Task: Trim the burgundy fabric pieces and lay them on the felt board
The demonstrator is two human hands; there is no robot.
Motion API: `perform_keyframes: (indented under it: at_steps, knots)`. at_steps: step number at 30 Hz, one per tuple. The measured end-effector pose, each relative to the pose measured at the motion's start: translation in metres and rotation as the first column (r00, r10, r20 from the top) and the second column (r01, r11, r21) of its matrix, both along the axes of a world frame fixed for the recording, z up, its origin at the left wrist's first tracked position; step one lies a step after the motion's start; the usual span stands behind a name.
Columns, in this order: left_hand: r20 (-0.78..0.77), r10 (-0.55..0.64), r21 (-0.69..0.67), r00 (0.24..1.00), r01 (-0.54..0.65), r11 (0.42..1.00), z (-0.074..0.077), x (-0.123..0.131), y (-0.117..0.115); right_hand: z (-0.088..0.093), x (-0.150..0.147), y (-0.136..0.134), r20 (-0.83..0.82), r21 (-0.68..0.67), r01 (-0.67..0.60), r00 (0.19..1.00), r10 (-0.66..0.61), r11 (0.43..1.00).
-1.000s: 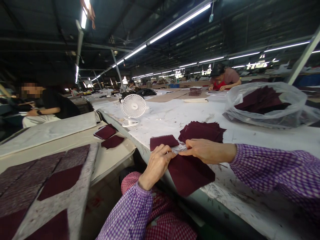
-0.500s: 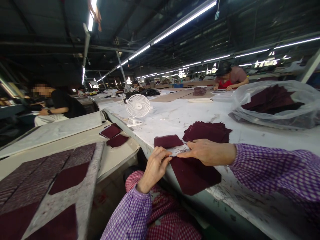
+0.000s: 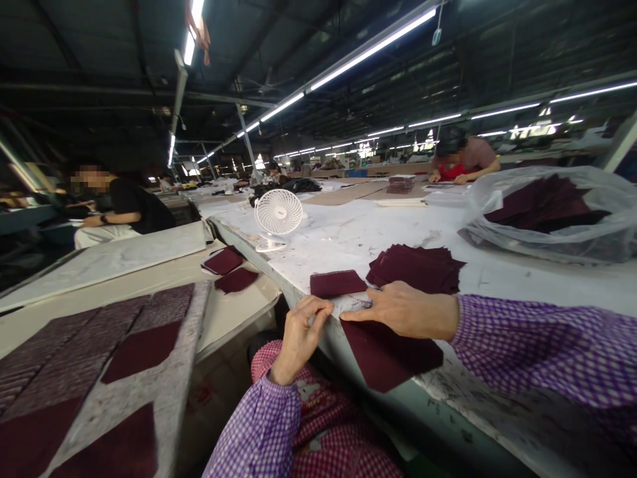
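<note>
no text can be read, the mark [image 3: 280, 212] on the white fan [image 3: 269, 216] being too tiny.

White round plastic fan [image 3: 279, 212] on a pale-topped table [image 3: 331, 231].
Behind it, a low black heap [image 3: 302, 185]; overhead, long white tube lamps [image 3: 373, 50] in rows and a small pale-blue pendant [image 3: 436, 36] on a cord; at left, a seated co-worker [image 3: 142, 206] in black top and pale trousers; farther right, a second co-worker [image 3: 476, 155] in pink top and red front, leaning forward.
</note>
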State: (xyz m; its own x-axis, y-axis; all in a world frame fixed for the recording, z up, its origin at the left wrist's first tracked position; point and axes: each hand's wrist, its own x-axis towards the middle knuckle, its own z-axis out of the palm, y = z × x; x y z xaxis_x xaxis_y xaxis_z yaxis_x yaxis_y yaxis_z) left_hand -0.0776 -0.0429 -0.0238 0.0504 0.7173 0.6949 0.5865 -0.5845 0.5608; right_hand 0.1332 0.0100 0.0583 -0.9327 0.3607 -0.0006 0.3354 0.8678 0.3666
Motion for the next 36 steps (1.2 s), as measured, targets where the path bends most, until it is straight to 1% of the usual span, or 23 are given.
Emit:
perform_keyframes:
  at_steps: [2, 5, 7, 9, 11, 13, 15, 17, 18, 20, 21, 22, 23, 24, 25, 26, 27, 28, 29, 30, 31, 33, 36]
  knots:
    - [-0.010, 0.081, 0.026, 0.997, -0.081, 0.996, 0.003, -0.003, 0.003, 0.001, 0.002, 0.005, -0.013, -0.065, 0.059, 0.998, -0.060, 0.996]
    - [-0.167, 0.141, 0.037, 0.976, -0.137, 0.990, 0.006, -0.004, 0.012, 0.000, 0.007, 0.019, -0.073, -0.280, 0.130, 0.985, -0.156, 0.951]
    - [-0.275, 0.154, 0.020, 0.949, -0.155, 0.988, 0.008, -0.004, 0.021, -0.003, 0.009, 0.027, -0.127, -0.419, 0.097, 0.978, -0.164, 0.903]
    - [-0.352, 0.160, -0.009, 0.922, -0.174, 0.985, 0.008, -0.002, 0.029, -0.005, 0.009, 0.033, -0.188, -0.497, 0.021, 0.973, -0.131, 0.868]
    - [-0.397, 0.166, -0.031, 0.903, -0.194, 0.981, 0.008, 0.000, 0.037, -0.002, 0.010, 0.039, -0.222, -0.560, -0.026, 0.968, -0.119, 0.828]
    - [-0.397, 0.171, -0.048, 0.902, -0.207, 0.977, 0.009, 0.002, 0.043, 0.005, 0.016, 0.047, -0.245, -0.623, -0.020, 0.954, -0.171, 0.782]
    - [-0.285, 0.185, -0.085, 0.941, -0.217, 0.973, 0.008, 0.000, 0.048, 0.013, 0.029, 0.062, -0.294, -0.639, 0.016, 0.919, -0.263, 0.769]
    - [-0.053, 0.205, -0.155, 0.977, -0.211, 0.965, 0.008, -0.004, 0.052, 0.017, 0.047, 0.079, -0.337, -0.604, 0.099, 0.867, -0.366, 0.791]
    - [0.084, 0.214, -0.190, 0.973, -0.195, 0.962, 0.008, -0.006, 0.053, 0.017, 0.056, 0.087, -0.331, -0.575, 0.184, 0.838, -0.433, 0.797]
    - [0.328, 0.221, -0.237, 0.919, -0.146, 0.960, 0.008, -0.010, 0.053, 0.014, 0.069, 0.099, -0.369, -0.421, 0.410, 0.738, -0.565, 0.809]
    - [0.420, 0.215, -0.245, 0.882, -0.117, 0.962, 0.009, -0.011, 0.053, 0.011, 0.071, 0.100, -0.423, -0.318, 0.487, 0.695, -0.582, 0.813]
    - [0.489, 0.203, -0.247, 0.848, -0.088, 0.965, 0.009, -0.011, 0.052, 0.009, 0.070, 0.099, -0.482, -0.232, 0.515, 0.676, -0.558, 0.825]
    - [0.536, 0.192, -0.247, 0.822, -0.065, 0.967, 0.009, -0.010, 0.050, 0.008, 0.066, 0.095, -0.527, -0.190, 0.486, 0.683, -0.506, 0.853]
    - [0.557, 0.187, -0.248, 0.809, -0.052, 0.967, 0.010, -0.007, 0.048, 0.008, 0.059, 0.088, -0.550, -0.217, 0.404, 0.701, -0.454, 0.888]
    - [0.554, 0.186, -0.251, 0.811, -0.050, 0.967, 0.011, -0.003, 0.045, 0.010, 0.050, 0.079, -0.553, -0.316, 0.293, 0.716, -0.426, 0.902]
    - [0.527, 0.188, -0.255, 0.829, -0.057, 0.965, 0.012, 0.002, 0.041, 0.012, 0.039, 0.070, -0.538, -0.466, 0.179, 0.720, -0.438, 0.866]
    - [0.479, 0.192, -0.257, 0.857, -0.072, 0.964, 0.013, 0.008, 0.036, 0.014, 0.028, 0.060, -0.519, -0.627, 0.099, 0.687, -0.508, 0.773]
    - [0.414, 0.191, -0.256, 0.890, -0.088, 0.963, 0.014, 0.014, 0.030, 0.015, 0.018, 0.051, -0.462, -0.758, 0.052, 0.661, -0.591, 0.650]
    - [0.335, 0.178, -0.250, 0.925, -0.095, 0.964, 0.016, 0.021, 0.024, 0.016, 0.010, 0.043, -0.398, -0.845, 0.017, 0.648, -0.650, 0.535]
    - [0.250, 0.147, -0.241, 0.957, -0.085, 0.967, 0.018, 0.026, 0.017, 0.016, 0.005, 0.037, -0.348, -0.898, -0.014, 0.636, -0.689, 0.441]
    - [0.172, 0.104, -0.234, 0.980, -0.062, 0.970, 0.020, 0.031, 0.010, 0.014, 0.001, 0.033, -0.315, -0.927, -0.043, 0.629, -0.711, 0.373]
    - [0.082, 0.043, -0.222, 0.996, -0.024, 0.975, 0.025, 0.035, 0.001, 0.009, 0.000, 0.029, -0.298, -0.948, -0.110, 0.632, -0.716, 0.298]
    - [0.111, 0.128, -0.172, 0.986, -0.108, 0.979, 0.034, 0.029, 0.001, 0.005, 0.007, 0.029, -0.289, -0.957, -0.190, 0.683, -0.671, 0.218]
